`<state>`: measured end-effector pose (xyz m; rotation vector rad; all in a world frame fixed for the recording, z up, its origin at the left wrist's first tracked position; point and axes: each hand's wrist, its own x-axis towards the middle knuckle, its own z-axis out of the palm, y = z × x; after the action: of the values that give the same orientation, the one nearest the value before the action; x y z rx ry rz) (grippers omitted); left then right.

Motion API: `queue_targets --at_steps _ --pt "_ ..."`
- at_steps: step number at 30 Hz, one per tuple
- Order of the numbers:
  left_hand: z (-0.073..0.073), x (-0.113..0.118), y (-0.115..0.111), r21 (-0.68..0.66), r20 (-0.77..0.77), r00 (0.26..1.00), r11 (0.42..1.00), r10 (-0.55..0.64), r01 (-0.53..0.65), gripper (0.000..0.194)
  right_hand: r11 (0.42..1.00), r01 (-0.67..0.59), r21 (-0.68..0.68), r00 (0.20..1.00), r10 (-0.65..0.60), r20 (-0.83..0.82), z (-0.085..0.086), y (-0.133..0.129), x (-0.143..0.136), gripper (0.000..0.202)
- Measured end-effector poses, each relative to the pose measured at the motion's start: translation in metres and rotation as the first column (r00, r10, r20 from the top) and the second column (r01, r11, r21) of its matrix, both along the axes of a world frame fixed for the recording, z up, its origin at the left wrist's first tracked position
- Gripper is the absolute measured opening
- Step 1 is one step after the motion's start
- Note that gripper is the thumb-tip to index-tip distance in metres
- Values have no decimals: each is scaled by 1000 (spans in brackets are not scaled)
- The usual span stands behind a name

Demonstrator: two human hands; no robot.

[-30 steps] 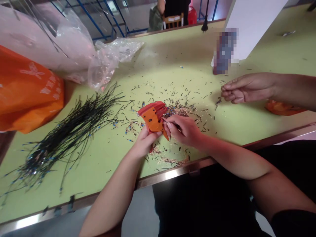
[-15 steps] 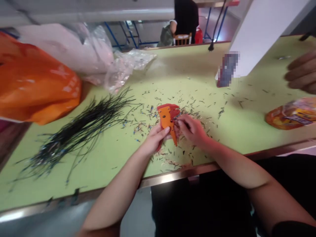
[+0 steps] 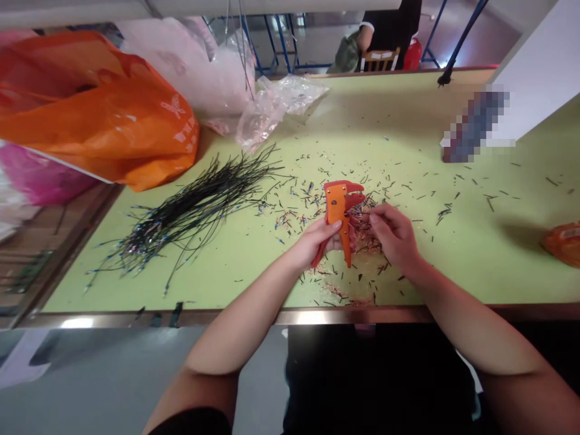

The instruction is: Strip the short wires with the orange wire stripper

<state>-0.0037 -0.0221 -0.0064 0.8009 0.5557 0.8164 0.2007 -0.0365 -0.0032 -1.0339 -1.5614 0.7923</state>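
An orange and red wire stripper (image 3: 336, 208) stands upright in my left hand (image 3: 322, 238), which is wrapped round its handles. Its jaws at the top right are apart, and the handles are spread. My right hand (image 3: 395, 234) is closed in a pinch just right of the tool, its fingertips a little apart from the jaws. Whatever is between those fingertips is too small to make out. Under and around both hands lie many short black offcuts and copper-coloured strands (image 3: 369, 238). To the left, a bundle of thin black wires (image 3: 194, 202) with blue ends lies across the green table (image 3: 254, 284).
An orange bag (image 3: 131, 121) fills the back left, with clear plastic bags (image 3: 276, 106) beside it. A white pillar (image 3: 534, 78) rises at the back right. An orange packet (image 3: 564, 241) sits at the right edge. Beyond the table is a person (image 3: 389, 30) near a chair.
The view has swung left, so everything appears farther right. My right hand has drawn slightly away from the wire stripper's jaws. Another person's hand at the right is out of view.
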Motion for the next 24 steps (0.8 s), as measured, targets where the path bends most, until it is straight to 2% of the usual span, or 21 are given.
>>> queue_targets --at_steps 4,7,10,12,14,18,24 --pt "-3 0 -1 -7 30 998 999 -52 52 40 995 -95 -38 986 89 -144 -1 4 2 22" --pt "-5 1 -2 -4 53 997 998 -55 55 39 999 -39 31 999 40 -26 4 2 1 18" --pt "-5 3 -1 30 12 1000 1000 3 -4 39 979 89 182 973 -125 194 12 -4 -2 15" --pt "-3 5 -1 74 -41 998 996 51 -48 37 955 104 280 934 -190 302 17 -7 -5 14" --pt "-2 6 -1 121 -91 993 991 75 -63 38 942 83 327 911 -204 358 19 -10 -7 14" --pt "-3 7 -2 185 -118 992 982 50 -28 45 946 63 318 892 -196 408 18 -13 -11 13" --pt "-8 6 -2 284 -161 983 958 85 -36 36 958 55 282 897 -171 407 17 -17 -12 13"
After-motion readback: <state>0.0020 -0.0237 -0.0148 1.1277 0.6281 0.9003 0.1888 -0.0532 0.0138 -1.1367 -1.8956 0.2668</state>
